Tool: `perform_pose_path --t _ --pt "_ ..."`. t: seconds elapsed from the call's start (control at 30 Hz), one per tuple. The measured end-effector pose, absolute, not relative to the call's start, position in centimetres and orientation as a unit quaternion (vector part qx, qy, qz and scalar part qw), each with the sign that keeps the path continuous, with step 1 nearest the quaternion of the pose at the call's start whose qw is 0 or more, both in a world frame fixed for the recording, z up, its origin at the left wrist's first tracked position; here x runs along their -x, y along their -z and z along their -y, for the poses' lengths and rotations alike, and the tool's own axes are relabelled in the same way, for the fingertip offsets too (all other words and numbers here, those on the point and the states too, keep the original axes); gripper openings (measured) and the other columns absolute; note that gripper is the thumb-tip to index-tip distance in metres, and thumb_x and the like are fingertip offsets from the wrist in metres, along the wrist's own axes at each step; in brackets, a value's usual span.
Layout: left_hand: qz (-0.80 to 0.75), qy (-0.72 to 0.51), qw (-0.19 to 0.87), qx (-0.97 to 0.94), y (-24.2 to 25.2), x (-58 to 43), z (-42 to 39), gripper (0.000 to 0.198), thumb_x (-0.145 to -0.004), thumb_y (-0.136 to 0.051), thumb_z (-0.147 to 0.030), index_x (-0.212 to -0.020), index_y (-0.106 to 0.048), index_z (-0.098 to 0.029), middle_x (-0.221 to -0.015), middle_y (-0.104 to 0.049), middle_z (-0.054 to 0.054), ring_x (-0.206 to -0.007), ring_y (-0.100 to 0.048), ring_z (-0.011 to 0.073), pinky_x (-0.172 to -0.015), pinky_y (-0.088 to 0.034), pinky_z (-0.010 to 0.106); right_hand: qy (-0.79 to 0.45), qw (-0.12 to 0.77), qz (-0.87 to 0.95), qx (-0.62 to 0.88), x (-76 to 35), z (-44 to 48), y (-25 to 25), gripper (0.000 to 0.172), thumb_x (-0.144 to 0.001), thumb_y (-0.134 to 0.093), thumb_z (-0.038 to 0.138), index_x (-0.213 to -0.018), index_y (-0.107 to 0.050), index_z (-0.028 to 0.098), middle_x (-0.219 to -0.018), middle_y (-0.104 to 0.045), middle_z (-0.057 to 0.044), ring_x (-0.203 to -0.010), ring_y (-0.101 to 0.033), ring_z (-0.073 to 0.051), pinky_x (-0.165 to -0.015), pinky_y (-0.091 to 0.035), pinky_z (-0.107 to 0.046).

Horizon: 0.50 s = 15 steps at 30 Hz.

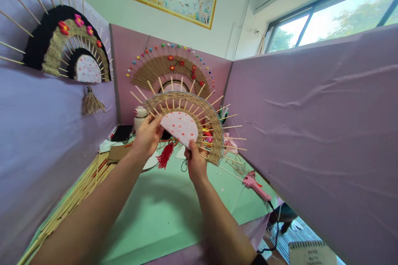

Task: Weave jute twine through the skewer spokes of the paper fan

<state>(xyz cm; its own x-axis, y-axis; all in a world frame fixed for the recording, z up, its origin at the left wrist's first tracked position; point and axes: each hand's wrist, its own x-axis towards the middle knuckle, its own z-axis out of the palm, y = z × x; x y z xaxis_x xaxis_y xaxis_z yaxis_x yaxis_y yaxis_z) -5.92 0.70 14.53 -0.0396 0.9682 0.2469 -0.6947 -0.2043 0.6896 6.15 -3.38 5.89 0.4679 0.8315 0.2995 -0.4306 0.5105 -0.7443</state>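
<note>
Both hands hold up a half-round fan (180,126) above the table, tilted down to the right. Thin wooden sticks radiate from its white, red-dotted centre through bands of woven twine. My left hand (148,136) grips the fan's left end, fingers bent around the edge. My right hand (196,159) pinches its lower edge near the right end, thumb on the front face. A red tassel (166,155) shows below the fan, between the hands; whether it is attached cannot be made out.
A green-covered table (161,211) bears a bundle of sticks (71,198) at left and a pink glue gun (256,187) at right. A white bottle (140,116) and black phone (122,133) stand behind. Finished fans (51,49) hang on the partitions.
</note>
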Motion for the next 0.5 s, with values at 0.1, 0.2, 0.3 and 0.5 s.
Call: perform_pose_path --t 0.1,0.2,0.3,0.5 --pt "-0.218 -0.730 0.486 -0.429 -14.1 5.4 0.8 0.025 -0.070 -0.071 -0.013 -0.092 -0.063 -0.021 -0.087 -0.066 -0.001 -0.080 -0.060 0.0102 -0.072 -0.045 0.019 -0.332 0.825 0.312 0.335 -7.7 3.0 -6.6 0.036 -0.070 -0.067 0.049 -0.083 -0.051 0.020 -0.063 -0.051 0.006 -0.051 -0.042 -0.007 -0.046 -0.033 -0.020" --pt "-0.222 -0.566 0.511 -0.608 -13.5 4.7 2.4 0.016 -0.077 -0.066 -0.030 -0.069 -0.064 -0.016 -0.065 -0.062 0.002 -0.058 -0.053 0.0117 -0.053 -0.039 0.022 -0.280 0.829 0.313 0.369 -8.9 3.0 -7.0 0.038 -0.073 -0.064 0.054 -0.084 -0.053 0.020 -0.059 -0.052 0.005 -0.050 -0.045 -0.009 -0.046 -0.035 -0.021" --pt "-0.230 -0.420 0.533 -0.698 -12.2 3.7 3.0 0.029 -0.079 -0.064 -0.042 -0.066 -0.067 -0.016 -0.061 -0.063 0.005 -0.053 -0.051 0.0138 -0.048 -0.033 0.025 -0.261 0.811 0.353 0.386 -9.4 3.4 -7.2 0.041 -0.076 -0.060 0.058 -0.087 -0.057 0.018 -0.060 -0.057 0.004 -0.052 -0.050 -0.010 -0.047 -0.037 -0.023" --pt "-0.262 -0.403 0.559 -0.676 -9.7 1.9 1.8 0.030 -0.077 -0.065 -0.050 -0.079 -0.070 -0.020 -0.076 -0.064 0.007 -0.066 -0.055 0.0199 -0.053 -0.036 0.032 -0.267 0.783 0.401 0.393 -8.4 4.6 -7.4 0.045 -0.075 -0.065 0.053 -0.102 -0.061 0.018 -0.085 -0.070 -0.004 -0.071 -0.063 -0.016 -0.058 -0.047 -0.025"
